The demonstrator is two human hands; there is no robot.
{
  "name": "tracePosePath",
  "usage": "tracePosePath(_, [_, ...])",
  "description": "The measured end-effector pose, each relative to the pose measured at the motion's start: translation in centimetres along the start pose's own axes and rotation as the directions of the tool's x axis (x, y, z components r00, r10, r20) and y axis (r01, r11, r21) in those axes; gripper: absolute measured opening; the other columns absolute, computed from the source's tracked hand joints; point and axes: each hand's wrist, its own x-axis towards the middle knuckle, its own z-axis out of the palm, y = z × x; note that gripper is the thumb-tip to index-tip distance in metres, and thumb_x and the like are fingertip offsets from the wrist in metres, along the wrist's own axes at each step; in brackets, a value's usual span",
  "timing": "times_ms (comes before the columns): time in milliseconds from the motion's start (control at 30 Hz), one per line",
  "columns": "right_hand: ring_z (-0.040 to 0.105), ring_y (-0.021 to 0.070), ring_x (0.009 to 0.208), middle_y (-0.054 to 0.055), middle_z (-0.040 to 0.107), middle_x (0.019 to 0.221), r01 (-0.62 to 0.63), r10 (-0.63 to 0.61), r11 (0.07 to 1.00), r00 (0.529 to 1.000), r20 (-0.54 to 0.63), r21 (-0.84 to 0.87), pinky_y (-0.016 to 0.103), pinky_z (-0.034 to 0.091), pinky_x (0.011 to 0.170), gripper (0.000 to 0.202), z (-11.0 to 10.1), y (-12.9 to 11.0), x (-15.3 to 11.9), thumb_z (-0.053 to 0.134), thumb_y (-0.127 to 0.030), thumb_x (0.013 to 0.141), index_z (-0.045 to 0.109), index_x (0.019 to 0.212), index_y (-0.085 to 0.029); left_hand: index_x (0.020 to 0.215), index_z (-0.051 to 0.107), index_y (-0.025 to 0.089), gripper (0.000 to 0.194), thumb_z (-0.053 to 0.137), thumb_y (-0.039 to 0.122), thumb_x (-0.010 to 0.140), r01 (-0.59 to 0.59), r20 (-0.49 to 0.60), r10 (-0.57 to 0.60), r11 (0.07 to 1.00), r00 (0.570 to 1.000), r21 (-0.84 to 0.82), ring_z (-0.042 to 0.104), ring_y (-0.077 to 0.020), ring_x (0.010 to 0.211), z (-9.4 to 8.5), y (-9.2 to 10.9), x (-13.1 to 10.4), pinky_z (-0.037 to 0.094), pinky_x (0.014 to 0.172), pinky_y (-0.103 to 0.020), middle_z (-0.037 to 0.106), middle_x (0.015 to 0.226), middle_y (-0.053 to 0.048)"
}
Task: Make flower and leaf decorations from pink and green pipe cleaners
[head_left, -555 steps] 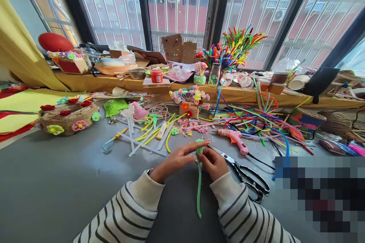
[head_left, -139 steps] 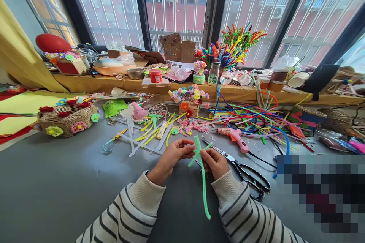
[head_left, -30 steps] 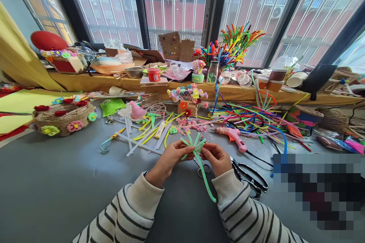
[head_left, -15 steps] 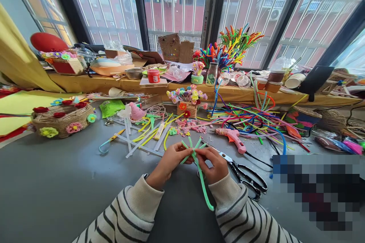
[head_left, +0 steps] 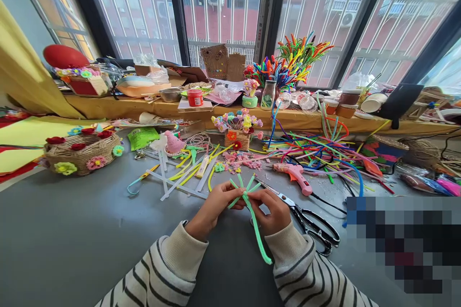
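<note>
Light green pipe cleaners [head_left: 256, 230] meet at a centre between my hands, with several short ends fanned out above and a long strand hanging down. My left hand [head_left: 219, 204] pinches them from the left, thumb and fingers closed. From the right, my right hand [head_left: 272, 211] pinches them close to the same centre. Just right of my right hand, black-handled scissors [head_left: 310, 223] lie on the grey table [head_left: 90, 235].
A pink glue gun [head_left: 295, 175] with a black cable lies beyond the scissors. Glue sticks [head_left: 176, 183] and yellow strips lie behind my hands. A woven basket [head_left: 84, 156] stands left, colourful pipe cleaners [head_left: 324, 151] right, and a small flower box [head_left: 236, 139] in the middle.
The camera view has shifted slightly. A short green end beside my right hand shows more clearly. Both hands keep their pinch on the pipe cleaners.
</note>
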Motion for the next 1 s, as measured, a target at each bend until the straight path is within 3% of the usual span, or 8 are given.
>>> tracePosePath(267, [0.050, 0.0133, 0.059, 0.004, 0.055, 0.063, 0.169, -0.158, 0.963, 0.985, 0.065, -0.212, 0.025, 0.043, 0.053, 0.018, 0.1, 0.8, -0.3, 0.044, -0.013, 0.070, 0.059, 0.079, -0.017, 0.057, 0.047, 0.012, 0.025, 0.061, 0.033, 0.055, -0.003, 0.013, 0.003, 1.000, 1.000, 0.024, 0.052, -0.0081, 0.048, 0.1, 0.2, -0.3, 0.044, 0.052, -0.022, 0.054, 0.051, 0.002])
tracePosePath(500, [0.051, 0.0132, 0.060, 0.005, 0.056, 0.064, 0.191, -0.190, 0.960, 0.981, 0.023, -0.203, 0.024, 0.044, 0.054, 0.015, 0.2, 1.4, -0.4, 0.044, -0.013, 0.071, 0.058, 0.077, -0.015, 0.056, 0.045, 0.013, 0.024, 0.061, 0.032, 0.056, -0.030, 0.006, 0.030, 1.000, 1.000, 0.002, 0.052, -0.0081, 0.050, 0.4, 0.4, -0.5, 0.044, 0.056, -0.023, 0.051, 0.051, 0.003])
tracePosePath(600, [0.051, 0.0118, 0.057, 0.005, 0.055, 0.065, 0.113, -0.113, 0.984, 0.994, 0.006, -0.141, 0.022, 0.045, 0.052, 0.014, 0.2, 1.4, -0.3, 0.045, -0.012, 0.070, 0.059, 0.075, -0.015, 0.057, 0.046, 0.013, 0.023, 0.062, 0.028, 0.054, -0.028, 0.012, 0.028, 1.000, 1.000, -0.007, 0.051, -0.0079, 0.051, 0.6, 0.6, -0.6, 0.044, 0.057, -0.023, 0.051, 0.052, 0.003])
tracePosePath(767, [0.053, 0.0107, 0.055, 0.003, 0.056, 0.063, -0.128, 0.130, 0.989, 0.991, -0.021, 0.072, 0.020, 0.046, 0.050, 0.014, 0.2, 0.5, -0.1, 0.046, -0.017, 0.069, 0.059, 0.071, -0.015, 0.059, 0.048, 0.012, 0.022, 0.063, 0.027, 0.054, -0.038, 0.017, 0.038, 0.999, 0.999, -0.002, 0.052, -0.0085, 0.053, 0.4, 0.4, -0.5, 0.044, 0.059, -0.024, 0.051, 0.054, 0.003])
tracePosePath(900, [0.052, 0.0104, 0.049, 0.001, 0.055, 0.058, -0.355, 0.382, 0.902, 0.921, -0.074, 0.245, 0.020, 0.045, 0.046, 0.016, 0.6, 0.4, -0.2, 0.048, -0.031, 0.067, 0.054, 0.065, -0.016, 0.061, 0.048, 0.012, 0.022, 0.062, 0.027, 0.055, -0.034, 0.052, 0.033, 0.999, 0.998, 0.009, 0.052, -0.0090, 0.055, 0.1, 0.1, -0.1, 0.044, 0.060, -0.025, 0.051, 0.056, 0.002])
tracePosePath(1000, [0.049, 0.0102, 0.042, -0.002, 0.050, 0.049, -0.473, 0.505, 0.835, 0.861, -0.051, 0.282, 0.021, 0.043, 0.041, 0.024, 0.9, 1.0, -0.3, 0.049, -0.040, 0.064, 0.048, 0.058, -0.016, 0.061, 0.049, 0.012, 0.021, 0.062, 0.027, 0.056, -0.037, 0.060, 0.037, 0.999, 0.997, 0.002, 0.051, -0.0078, 0.053, 0.0, -0.1, 0.1, 0.043, 0.059, -0.024, 0.051, 0.056, 0.002])
